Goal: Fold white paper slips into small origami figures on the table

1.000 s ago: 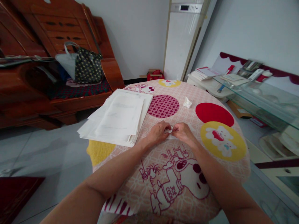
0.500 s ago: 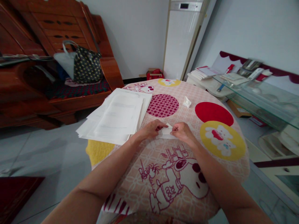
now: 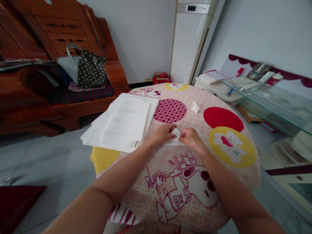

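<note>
A small folded piece of white paper (image 3: 174, 141) lies on the patterned tablecloth (image 3: 156, 162), between my two hands. My left hand (image 3: 163, 132) grips its left side, with the fingers curled over it. On the other side, my right hand (image 3: 189, 136) pinches the paper's right part between thumb and fingertips. A pointed flap of the paper stands up between the hands. My fingers cover much of the paper, so its full folded shape is hidden.
A stack of printed sheets (image 3: 122, 120) lies left of my hands. Farther back stands a small folded white paper piece (image 3: 195, 107). A glass shelf (image 3: 273, 104) with several items is at the right; a wooden bench (image 3: 114, 74) holding a patterned bag (image 3: 91, 70) is at the left.
My left hand has shifted slightly right, over more of the paper. The flap between the hands now looks larger and more upright. My right hand is nearly in the same place.
</note>
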`<state>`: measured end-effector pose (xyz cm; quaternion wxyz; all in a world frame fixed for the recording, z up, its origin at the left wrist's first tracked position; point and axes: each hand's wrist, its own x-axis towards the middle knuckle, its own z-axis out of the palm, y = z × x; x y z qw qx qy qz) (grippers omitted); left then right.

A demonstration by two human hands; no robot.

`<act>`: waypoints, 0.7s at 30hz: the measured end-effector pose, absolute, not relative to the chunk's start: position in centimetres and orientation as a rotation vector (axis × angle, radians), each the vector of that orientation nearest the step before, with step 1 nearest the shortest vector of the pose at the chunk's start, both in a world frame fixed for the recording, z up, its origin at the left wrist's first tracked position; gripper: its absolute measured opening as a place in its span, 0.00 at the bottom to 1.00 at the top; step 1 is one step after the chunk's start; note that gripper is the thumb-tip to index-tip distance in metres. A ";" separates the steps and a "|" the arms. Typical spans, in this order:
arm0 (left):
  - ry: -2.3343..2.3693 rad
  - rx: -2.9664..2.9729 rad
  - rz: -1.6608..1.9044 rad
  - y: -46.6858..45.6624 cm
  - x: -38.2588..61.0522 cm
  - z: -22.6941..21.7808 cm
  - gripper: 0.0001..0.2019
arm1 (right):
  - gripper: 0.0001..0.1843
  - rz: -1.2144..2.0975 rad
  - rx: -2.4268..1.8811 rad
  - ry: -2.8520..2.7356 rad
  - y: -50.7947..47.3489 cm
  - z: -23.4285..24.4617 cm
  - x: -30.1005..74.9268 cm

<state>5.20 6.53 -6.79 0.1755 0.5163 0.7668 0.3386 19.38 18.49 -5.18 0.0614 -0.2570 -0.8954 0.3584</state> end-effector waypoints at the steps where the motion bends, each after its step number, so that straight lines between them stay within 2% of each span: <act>1: 2.148 1.447 0.966 6.5 5.1 -6.7 0.10 | 0.04 1.108 -0.780 -2.694 18.6 -5.2 19.4; 2: 2.119 1.429 0.979 6.4 5.0 -6.5 0.05 | 0.04 1.137 -0.787 -2.673 18.8 -5.3 19.5; 5: 2.044 1.312 1.086 6.0 4.7 -6.4 0.08 | 0.04 1.237 -0.861 -2.525 19.6 -5.4 19.7; 8: 1.863 1.066 1.354 5.6 4.6 -6.5 0.05 | 0.11 1.362 -0.963 -2.215 20.4 -5.3 19.9; 11: 1.585 0.818 1.637 5.5 4.8 -6.3 0.12 | 0.20 1.515 -0.965 -1.928 20.5 -4.9 19.9; 14: 1.456 0.700 1.793 5.5 5.2 -6.2 0.19 | 0.25 1.717 -0.890 -1.823 19.8 -4.7 19.7; 18: 1.393 0.710 1.855 5.7 5.8 -6.2 0.20 | 0.24 1.976 -0.719 -1.844 18.0 -5.1 19.2; 21: 1.406 0.762 1.800 5.6 5.9 -6.4 0.18 | 0.21 2.002 -0.633 -1.772 17.0 -5.7 18.8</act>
